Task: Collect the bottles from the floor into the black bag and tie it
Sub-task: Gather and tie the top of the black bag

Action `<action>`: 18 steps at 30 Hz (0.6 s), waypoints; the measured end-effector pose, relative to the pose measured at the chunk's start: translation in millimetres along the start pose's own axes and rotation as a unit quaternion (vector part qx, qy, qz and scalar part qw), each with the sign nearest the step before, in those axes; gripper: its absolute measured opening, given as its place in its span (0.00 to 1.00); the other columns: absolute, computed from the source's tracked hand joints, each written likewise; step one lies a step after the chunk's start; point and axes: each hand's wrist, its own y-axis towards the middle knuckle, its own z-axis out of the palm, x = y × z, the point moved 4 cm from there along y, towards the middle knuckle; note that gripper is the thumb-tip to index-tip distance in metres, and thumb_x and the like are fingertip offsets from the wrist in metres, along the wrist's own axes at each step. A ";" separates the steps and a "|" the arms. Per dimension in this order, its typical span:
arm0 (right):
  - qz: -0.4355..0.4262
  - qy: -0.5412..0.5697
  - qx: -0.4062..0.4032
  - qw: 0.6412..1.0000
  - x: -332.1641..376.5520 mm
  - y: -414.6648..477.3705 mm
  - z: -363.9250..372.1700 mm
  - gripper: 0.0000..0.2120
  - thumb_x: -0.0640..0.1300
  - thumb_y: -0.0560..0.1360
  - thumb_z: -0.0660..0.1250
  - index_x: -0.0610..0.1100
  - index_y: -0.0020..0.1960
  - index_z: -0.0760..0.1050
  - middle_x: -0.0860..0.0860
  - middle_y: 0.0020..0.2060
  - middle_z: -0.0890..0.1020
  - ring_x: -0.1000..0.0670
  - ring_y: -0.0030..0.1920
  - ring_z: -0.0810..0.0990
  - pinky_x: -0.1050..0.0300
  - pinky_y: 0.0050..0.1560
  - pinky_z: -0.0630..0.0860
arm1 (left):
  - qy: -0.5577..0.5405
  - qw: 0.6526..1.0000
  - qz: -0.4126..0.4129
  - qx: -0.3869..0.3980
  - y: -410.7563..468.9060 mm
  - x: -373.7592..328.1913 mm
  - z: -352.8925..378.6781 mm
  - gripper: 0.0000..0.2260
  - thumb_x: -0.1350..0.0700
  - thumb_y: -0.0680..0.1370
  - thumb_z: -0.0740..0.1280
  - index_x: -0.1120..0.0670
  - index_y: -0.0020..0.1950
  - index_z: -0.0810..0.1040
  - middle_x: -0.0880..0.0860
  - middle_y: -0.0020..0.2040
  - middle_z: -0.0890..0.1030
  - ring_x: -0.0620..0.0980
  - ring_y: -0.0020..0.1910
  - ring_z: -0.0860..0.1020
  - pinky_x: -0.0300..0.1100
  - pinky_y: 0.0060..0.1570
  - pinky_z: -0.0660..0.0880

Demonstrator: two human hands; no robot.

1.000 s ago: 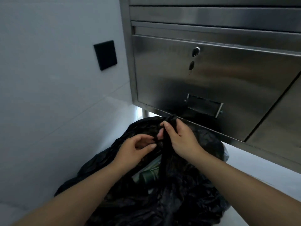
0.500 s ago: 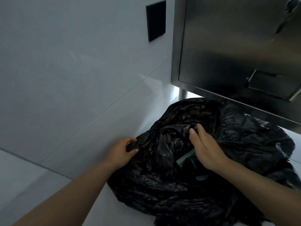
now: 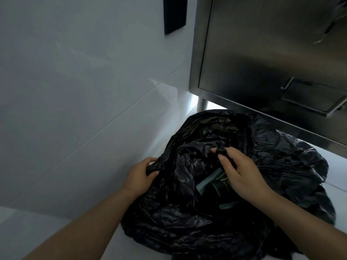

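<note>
A crumpled black bag (image 3: 281, 162) lies on the white floor below a steel cabinet. Its mouth gapes between my hands. Inside the opening lie dark green bottles (image 3: 216, 182), one with pale lettering; how many there are is hidden by the plastic. My left hand (image 3: 140, 173) grips a bunched piece of the bag's left rim. My right hand (image 3: 238, 171) pinches a twisted end of the bag's rim above the bottles, fingers curled round it.
A stainless steel cabinet (image 3: 272, 59) with a handle (image 3: 315, 102) hangs over the bag's far side, on a round leg (image 3: 202, 105). A white tiled wall (image 3: 75, 91) runs along the left, with a black square plate (image 3: 174, 14) on it. White floor (image 3: 56, 228) lies at bottom left.
My hands held the rim bunched together up by the cabinet; they have since moved apart and lower, spreading the bag's mouth. The view has dropped and turned left.
</note>
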 end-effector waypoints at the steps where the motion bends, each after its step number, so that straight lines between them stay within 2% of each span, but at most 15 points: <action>1: 0.001 0.006 0.001 1.000 0.8 -0.7 -4.9 0.12 0.45 0.79 0.57 0.42 0.54 0.76 0.53 0.36 0.74 0.56 0.36 0.73 0.68 0.34 0.65 | -0.017 1.000 0.014 -0.006 0.9 -12.5 -1.8 0.15 0.58 0.72 0.72 0.47 0.57 0.77 0.46 0.46 0.81 0.49 0.51 0.81 0.34 0.46 0.70; 3: 0.005 0.025 0.006 1.000 2.2 -1.2 -15.3 0.10 0.46 0.79 0.57 0.49 0.56 0.76 0.53 0.38 0.79 0.58 0.35 0.76 0.69 0.32 0.66 | -0.038 0.998 0.046 -0.016 2.6 -41.4 -7.2 0.15 0.57 0.72 0.72 0.45 0.57 0.78 0.46 0.48 0.82 0.45 0.51 0.80 0.37 0.51 0.73; 5: 0.004 0.030 0.013 0.999 3.1 -0.3 -27.5 0.10 0.47 0.79 0.57 0.53 0.55 0.76 0.54 0.37 0.80 0.58 0.30 0.74 0.65 0.29 0.67 | -0.033 0.994 0.097 -0.025 0.5 -75.9 -15.3 0.16 0.55 0.72 0.73 0.44 0.58 0.78 0.43 0.50 0.81 0.38 0.51 0.79 0.30 0.52 0.72; 7: -0.005 0.032 0.017 0.999 4.8 1.6 -42.1 0.10 0.48 0.79 0.57 0.54 0.55 0.75 0.56 0.35 0.80 0.57 0.30 0.75 0.60 0.33 0.69 | -0.015 0.989 0.142 -0.032 -6.0 -113.7 -24.4 0.17 0.53 0.72 0.73 0.42 0.60 0.77 0.39 0.52 0.80 0.33 0.50 0.76 0.22 0.49 0.68; 9: -0.032 0.028 0.015 0.999 8.6 2.3 -58.9 0.10 0.48 0.79 0.56 0.55 0.54 0.75 0.56 0.33 0.79 0.56 0.33 0.76 0.62 0.35 0.70 | 0.000 0.982 0.180 -0.049 -14.5 -150.6 -33.2 0.18 0.53 0.71 0.73 0.42 0.60 0.77 0.39 0.54 0.79 0.35 0.52 0.76 0.25 0.52 0.68; 11: -0.054 0.017 0.006 0.998 10.7 -0.1 -77.1 0.09 0.48 0.79 0.56 0.55 0.51 0.75 0.56 0.33 0.78 0.55 0.33 0.76 0.57 0.36 0.71 | 0.001 0.975 0.212 -0.071 -24.5 -185.7 -39.9 0.19 0.54 0.71 0.73 0.43 0.60 0.78 0.39 0.53 0.79 0.35 0.52 0.76 0.23 0.53 0.67; 12: -0.060 0.017 -0.004 0.998 9.8 -2.6 -87.3 0.08 0.48 0.79 0.56 0.55 0.51 0.75 0.56 0.33 0.78 0.55 0.33 0.76 0.58 0.36 0.71 | -0.004 0.971 0.225 -0.080 -29.6 -202.4 -41.0 0.18 0.54 0.71 0.73 0.42 0.60 0.78 0.38 0.52 0.79 0.33 0.51 0.76 0.20 0.51 0.66; 15: -0.071 0.043 -0.039 0.996 2.5 -14.1 -117.5 0.10 0.47 0.79 0.57 0.57 0.55 0.73 0.59 0.32 0.78 0.58 0.32 0.77 0.67 0.33 0.70 | -0.045 0.966 0.241 -0.082 -45.2 -248.0 -31.3 0.20 0.55 0.72 0.73 0.38 0.60 0.76 0.34 0.47 0.79 0.31 0.51 0.76 0.19 0.49 0.65; 18: -0.067 0.088 -0.053 0.992 -8.0 -25.3 -136.9 0.10 0.45 0.79 0.57 0.57 0.53 0.73 0.57 0.29 0.76 0.58 0.28 0.74 0.68 0.30 0.68 | -0.073 0.963 0.259 -0.035 -62.2 -285.7 -1.9 0.24 0.57 0.73 0.71 0.34 0.61 0.71 0.33 0.46 0.80 0.31 0.52 0.77 0.22 0.53 0.67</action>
